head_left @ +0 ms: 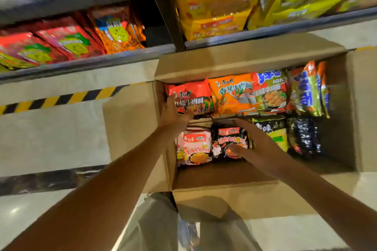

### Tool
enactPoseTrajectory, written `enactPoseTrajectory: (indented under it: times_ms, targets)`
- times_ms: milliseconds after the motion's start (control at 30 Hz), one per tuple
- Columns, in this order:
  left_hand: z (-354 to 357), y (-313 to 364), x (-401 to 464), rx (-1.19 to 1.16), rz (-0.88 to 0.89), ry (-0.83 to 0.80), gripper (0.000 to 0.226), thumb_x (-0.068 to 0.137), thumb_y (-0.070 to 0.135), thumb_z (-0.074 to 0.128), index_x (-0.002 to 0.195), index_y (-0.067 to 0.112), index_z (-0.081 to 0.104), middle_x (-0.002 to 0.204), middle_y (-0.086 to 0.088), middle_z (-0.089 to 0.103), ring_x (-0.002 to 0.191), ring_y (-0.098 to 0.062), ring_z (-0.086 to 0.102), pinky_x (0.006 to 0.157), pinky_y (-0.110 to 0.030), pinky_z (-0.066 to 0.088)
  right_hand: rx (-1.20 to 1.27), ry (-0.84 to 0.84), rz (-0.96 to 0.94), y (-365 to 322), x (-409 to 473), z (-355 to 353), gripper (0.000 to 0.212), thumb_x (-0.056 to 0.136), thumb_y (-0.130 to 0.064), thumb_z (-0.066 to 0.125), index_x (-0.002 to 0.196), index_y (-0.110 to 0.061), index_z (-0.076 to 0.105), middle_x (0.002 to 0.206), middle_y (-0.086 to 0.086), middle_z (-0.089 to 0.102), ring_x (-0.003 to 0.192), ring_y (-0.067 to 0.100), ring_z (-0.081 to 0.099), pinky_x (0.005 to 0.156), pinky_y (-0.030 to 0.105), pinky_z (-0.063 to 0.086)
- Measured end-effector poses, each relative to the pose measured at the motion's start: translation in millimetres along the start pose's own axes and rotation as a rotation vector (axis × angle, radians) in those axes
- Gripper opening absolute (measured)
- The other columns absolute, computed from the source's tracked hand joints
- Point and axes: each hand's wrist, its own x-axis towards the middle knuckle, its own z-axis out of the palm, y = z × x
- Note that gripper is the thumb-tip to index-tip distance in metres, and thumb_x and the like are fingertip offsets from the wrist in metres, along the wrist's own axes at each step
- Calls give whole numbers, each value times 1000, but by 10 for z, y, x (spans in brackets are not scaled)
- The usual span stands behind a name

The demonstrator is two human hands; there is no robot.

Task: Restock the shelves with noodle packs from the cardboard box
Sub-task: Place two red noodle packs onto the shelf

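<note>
An open cardboard box (251, 201) stands on the floor below the shelves, with noodle packs on edge in two rows. My left hand (173, 113) grips the lower left corner of a red pack (193, 92) at the far left of the back row. My right hand (256, 144) closes around the right side of a black pack (226, 138) in the front row, thumb across its face. A pink pack (193, 149) stands left of the black one. Orange (230, 96), green-and-red (271, 93) and further packs fill the back row.
A low shelf (81, 64) at the left holds red and orange packs. Another shelf (285, 28) behind the box carries large yellow bags. A black upright post (163, 6) divides them. Yellow-black hazard tape (61, 99) runs along the floor step. My trouser legs (155, 226) show at the bottom.
</note>
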Motion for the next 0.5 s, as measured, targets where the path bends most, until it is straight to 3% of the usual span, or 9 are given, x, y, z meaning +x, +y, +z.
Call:
enactPoseTrajectory:
  times_ms: [100,167,233,367,500]
  targets:
    - [102,-23,228,31,-102,12,105,83,31,75,157,20,2,155,-10,30,137,-31,39,104,-32,33,48,26,-24,190,219,148,83,83,-55,66,153,-40,24,151,-24,32,134,-4,29,106,25,28]
    - [197,-112,375,-19,-158,20,110,84,28,76,156,17,-6,157,-11,29,138,-33,39,105,-34,35,109,36,-36,300,307,254,81,84,-53,68,150,-49,23,147,-31,34,135,-6,30,109,27,30]
    - [285,-160,459,-44,-185,34,108,84,25,76,156,17,-4,154,-12,34,135,-34,43,104,-35,38,143,46,-45,380,335,342,81,81,-57,66,146,-57,19,144,-36,34,138,-5,30,112,29,30]
    - [372,-196,529,-91,-217,139,95,84,23,77,151,15,10,145,-11,45,129,-32,49,94,-29,38,141,58,-40,487,362,431,88,77,-64,63,150,-56,14,150,-27,37,141,-1,32,115,37,33]
    - [419,-251,495,-170,-235,204,76,78,28,82,135,10,36,135,-11,56,122,-31,57,104,-46,47,129,68,-40,520,320,446,88,82,-60,66,153,-48,15,151,-20,40,140,1,34,114,40,35]
